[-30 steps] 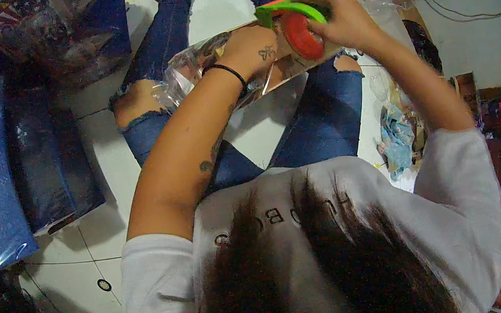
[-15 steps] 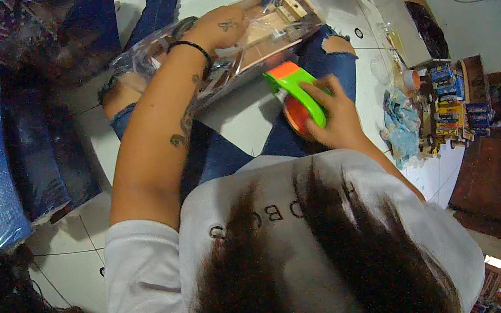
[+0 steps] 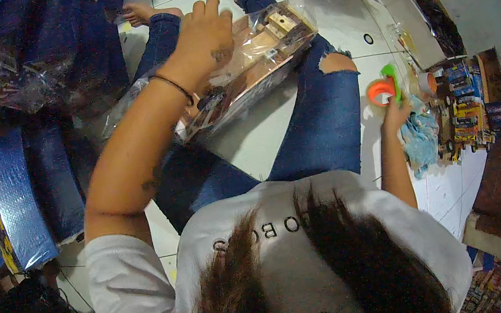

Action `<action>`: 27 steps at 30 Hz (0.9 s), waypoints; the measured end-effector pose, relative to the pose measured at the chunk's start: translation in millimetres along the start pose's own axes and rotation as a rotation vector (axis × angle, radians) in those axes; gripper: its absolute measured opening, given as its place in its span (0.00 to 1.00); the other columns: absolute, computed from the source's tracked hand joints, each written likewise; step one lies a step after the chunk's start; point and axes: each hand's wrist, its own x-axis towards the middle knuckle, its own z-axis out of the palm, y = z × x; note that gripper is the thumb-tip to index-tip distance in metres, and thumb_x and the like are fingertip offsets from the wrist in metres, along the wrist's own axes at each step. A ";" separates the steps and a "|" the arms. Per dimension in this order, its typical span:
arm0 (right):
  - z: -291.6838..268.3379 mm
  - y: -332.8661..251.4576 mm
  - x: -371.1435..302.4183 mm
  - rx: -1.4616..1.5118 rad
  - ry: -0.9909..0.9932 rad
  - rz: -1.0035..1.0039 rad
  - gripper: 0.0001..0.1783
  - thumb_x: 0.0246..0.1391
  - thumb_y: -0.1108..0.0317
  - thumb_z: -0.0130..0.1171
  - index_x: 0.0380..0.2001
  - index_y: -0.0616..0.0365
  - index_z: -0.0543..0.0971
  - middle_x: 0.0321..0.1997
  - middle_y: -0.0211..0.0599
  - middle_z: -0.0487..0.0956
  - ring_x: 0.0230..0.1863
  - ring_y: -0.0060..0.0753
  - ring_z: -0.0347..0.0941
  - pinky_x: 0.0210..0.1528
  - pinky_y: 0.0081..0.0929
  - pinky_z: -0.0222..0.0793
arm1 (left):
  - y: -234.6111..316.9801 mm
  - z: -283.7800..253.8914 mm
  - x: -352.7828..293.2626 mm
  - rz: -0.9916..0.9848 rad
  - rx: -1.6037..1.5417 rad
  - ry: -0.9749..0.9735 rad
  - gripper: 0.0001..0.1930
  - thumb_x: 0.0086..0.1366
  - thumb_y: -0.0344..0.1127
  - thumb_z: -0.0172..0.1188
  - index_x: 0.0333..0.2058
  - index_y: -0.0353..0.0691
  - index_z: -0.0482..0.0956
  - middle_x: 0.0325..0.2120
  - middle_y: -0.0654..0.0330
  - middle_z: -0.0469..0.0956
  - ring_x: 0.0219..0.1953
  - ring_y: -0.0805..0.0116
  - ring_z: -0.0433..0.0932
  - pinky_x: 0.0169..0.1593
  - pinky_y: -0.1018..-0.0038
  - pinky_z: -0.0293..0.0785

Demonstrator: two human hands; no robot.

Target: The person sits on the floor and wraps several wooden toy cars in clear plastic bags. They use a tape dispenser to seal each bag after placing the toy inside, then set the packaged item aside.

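Observation:
A clear plastic bag lies across my thighs, with a pale wooden toy vehicle with dark wheels inside it. My left hand is over the bag's far left part, fingers stretched and slightly apart; whether it presses on the plastic is hard to tell. Out to the right of my right knee, my right hand grips a green tape dispenser carrying an orange-looking roll of tape. The dispenser is just above the floor or touching it; I cannot tell which.
A light blue cloth lies beside my right hand, near another tape roll and several stacked toy vehicles. A long box stands beyond them. Blue wrapped packages are at the left. White tiles show between my legs.
My right hand has carried the tape dispenser from beside the bag out to the right. My left hand has lifted its fingers and shifted slightly left; the bag has tilted a little.

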 end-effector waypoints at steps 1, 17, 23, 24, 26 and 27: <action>12.3 34.3 -1.9 -0.096 -0.013 0.066 0.26 0.45 0.72 0.55 0.52 0.63 0.72 0.52 0.50 0.70 0.57 0.47 0.63 0.60 0.38 0.57 | -5.9 1.3 12.1 -0.062 -0.138 -0.095 0.18 0.58 0.41 0.56 0.40 0.30 0.77 0.45 0.39 0.72 0.45 0.49 0.76 0.46 0.61 0.73; 216.2 -150.0 -182.1 0.336 -0.461 -0.663 0.54 0.53 0.38 0.50 0.65 0.69 0.40 0.70 0.62 0.34 0.71 0.59 0.26 0.69 0.46 0.24 | -75.7 71.7 21.1 -0.720 -1.338 -0.679 0.39 0.64 0.67 0.40 0.50 0.32 0.72 0.41 0.55 0.77 0.36 0.67 0.75 0.42 0.70 0.73; 236.8 -192.2 -80.0 0.263 -0.679 -0.701 0.45 0.52 0.43 0.53 0.59 0.66 0.51 0.61 0.56 0.48 0.63 0.52 0.41 0.63 0.43 0.37 | -13.2 -15.0 -65.4 -0.538 -1.594 -0.002 0.40 0.65 0.66 0.35 0.59 0.35 0.64 0.53 0.55 0.70 0.50 0.66 0.69 0.53 0.69 0.62; 232.7 -201.1 -77.3 0.243 -0.731 -0.692 0.43 0.51 0.44 0.54 0.58 0.66 0.53 0.60 0.55 0.50 0.62 0.51 0.43 0.62 0.42 0.40 | 1.2 -26.0 -75.8 -0.478 -1.355 -0.048 0.39 0.66 0.64 0.37 0.60 0.33 0.62 0.54 0.52 0.69 0.52 0.61 0.68 0.55 0.67 0.61; 221.0 -205.9 -84.7 0.212 -0.810 -0.683 0.40 0.51 0.46 0.55 0.56 0.64 0.57 0.57 0.53 0.55 0.59 0.49 0.48 0.60 0.41 0.44 | 28.7 -39.1 -95.8 -0.620 -1.050 -0.144 0.36 0.66 0.59 0.39 0.59 0.31 0.61 0.53 0.47 0.69 0.55 0.55 0.66 0.57 0.65 0.59; 213.9 -201.3 -91.4 0.198 -0.844 -0.677 0.38 0.51 0.47 0.55 0.55 0.64 0.59 0.55 0.52 0.57 0.58 0.48 0.51 0.58 0.41 0.46 | 42.3 -46.7 -105.3 -0.687 -1.003 -0.289 0.34 0.66 0.57 0.41 0.58 0.30 0.62 0.52 0.46 0.70 0.56 0.54 0.66 0.58 0.66 0.59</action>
